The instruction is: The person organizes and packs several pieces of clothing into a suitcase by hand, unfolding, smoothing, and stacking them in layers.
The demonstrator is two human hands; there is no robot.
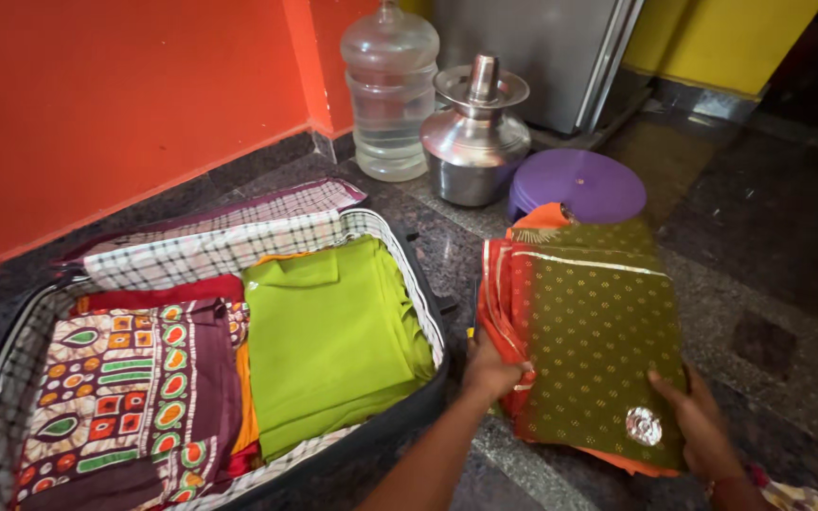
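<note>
A folded olive-green cloth with small gold dots and an orange-red border (598,331) lies on the dark stone floor beside an open suitcase (371,227). My left hand (490,371) grips the stack's left edge near the suitcase wall. My right hand (698,421) holds its near right corner, next to a round silver sticker. Inside the suitcase a folded lime-green cloth (333,336) lies on the right and a maroon patterned cloth (125,397) on the left, with red and orange cloth under them.
A purple round lid or stool (579,185) sits just behind the stack. Farther back stand a steel pot with a lid (475,142) and a clear water jug (390,90) against the orange wall. A metal cabinet stands at the back.
</note>
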